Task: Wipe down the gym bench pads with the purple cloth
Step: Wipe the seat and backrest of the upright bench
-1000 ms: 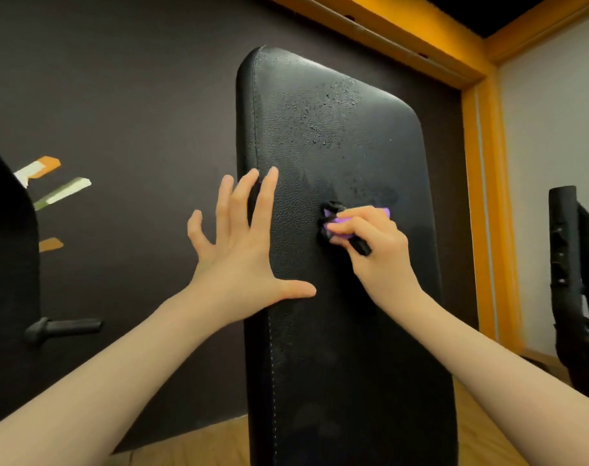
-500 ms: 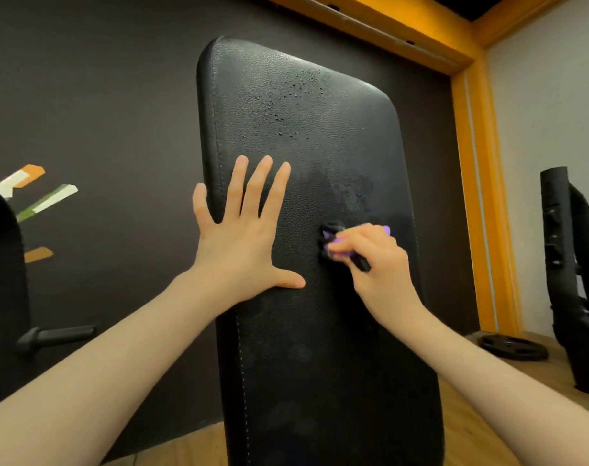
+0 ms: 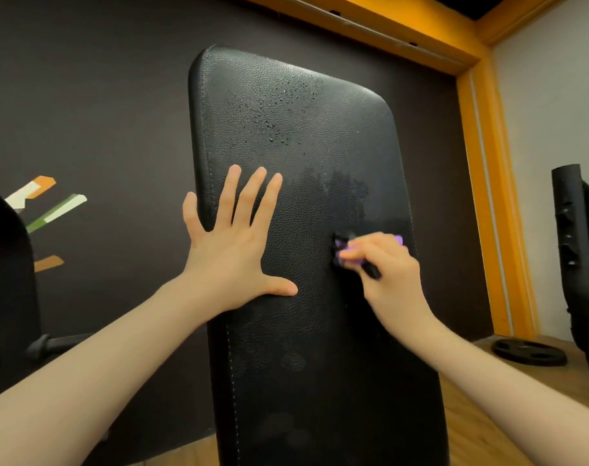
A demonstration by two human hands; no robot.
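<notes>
Left hand (image 3: 232, 260) left on the pad (image 3: 306, 331) – cloth (image 3: 345, 245) right (weight plate (image 3: 528, 351) beyond).

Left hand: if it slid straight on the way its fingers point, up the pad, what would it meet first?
The left hand lies flat on the bench pad, fingers pointing up. Sliding on, it would probably first reach the droplets beading near the pad's top; nothing else lies between.

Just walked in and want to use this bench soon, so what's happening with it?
A person is wiping the upright black bench pad. The left hand lies flat and spread against the pad, bracing it. The right hand grips a bunched purple cloth against the pad's right side. Droplets near the top are not yet wiped.
</notes>
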